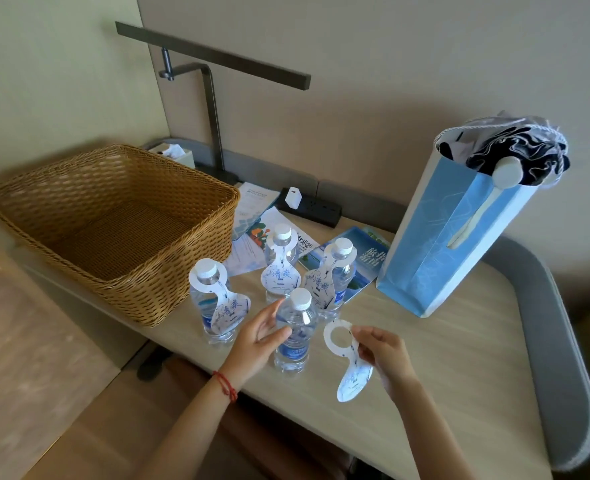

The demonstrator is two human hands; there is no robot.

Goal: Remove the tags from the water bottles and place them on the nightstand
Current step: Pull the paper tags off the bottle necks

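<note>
Several clear water bottles with white caps stand on the pale wooden nightstand (442, 368). The nearest bottle (295, 332) has no tag on its neck. My left hand (257, 341) curls around its left side, fingers apart and touching it. My right hand (383, 355) pinches a loose white tag (347, 362) with a ring hole, held just right of that bottle above the tabletop. Three other bottles carry white tags on their necks: one at the left (212, 299), one at the back (281, 261), one at the right (335, 271).
A large wicker basket (120, 233) fills the left of the top. A tall blue paper bag (460, 230) holding dark fabric stands at the right. Brochures (352, 268), a black power strip (309, 206) and a desk lamp (214, 109) sit behind the bottles. A grey padded rim borders the right edge.
</note>
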